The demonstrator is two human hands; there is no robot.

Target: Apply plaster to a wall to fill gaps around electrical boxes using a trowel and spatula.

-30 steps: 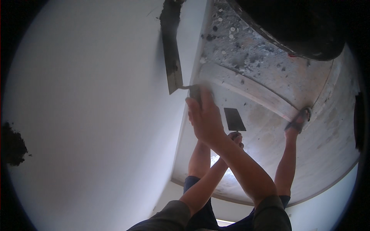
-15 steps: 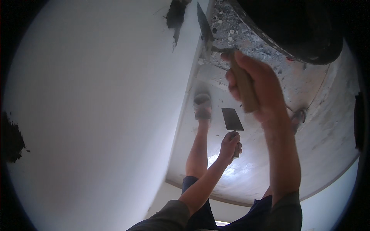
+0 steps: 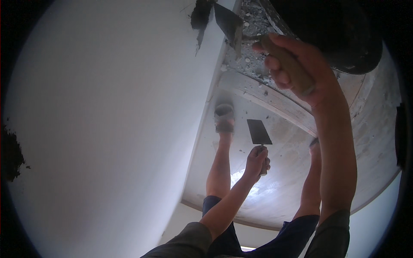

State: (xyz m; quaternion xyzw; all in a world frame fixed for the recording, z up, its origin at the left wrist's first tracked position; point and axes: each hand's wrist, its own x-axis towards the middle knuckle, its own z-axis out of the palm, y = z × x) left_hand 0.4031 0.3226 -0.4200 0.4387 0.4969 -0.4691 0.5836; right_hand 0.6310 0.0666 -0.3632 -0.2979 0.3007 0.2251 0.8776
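Note:
My right hand (image 3: 307,71) is raised near the top of the view, closed round the wooden handle of a wide trowel (image 3: 230,23). Its dark blade lies by the edge of the white wall (image 3: 107,129), just right of a dark wet patch (image 3: 200,15). Lower down, my left hand (image 3: 257,160) grips a smaller putty knife (image 3: 258,131), blade pointing up, held over the floor between my legs and away from the wall.
A large black bucket (image 3: 340,34) stands at the upper right on a plaster-spattered floor (image 3: 258,56). My sandalled left foot (image 3: 224,118) is close to the wall's base. Another dark patch (image 3: 10,155) marks the wall's far left.
My right hand has risen from mid-frame to the top right, carrying the wide trowel to the wall's dark patch. My left hand with the small knife has barely moved.

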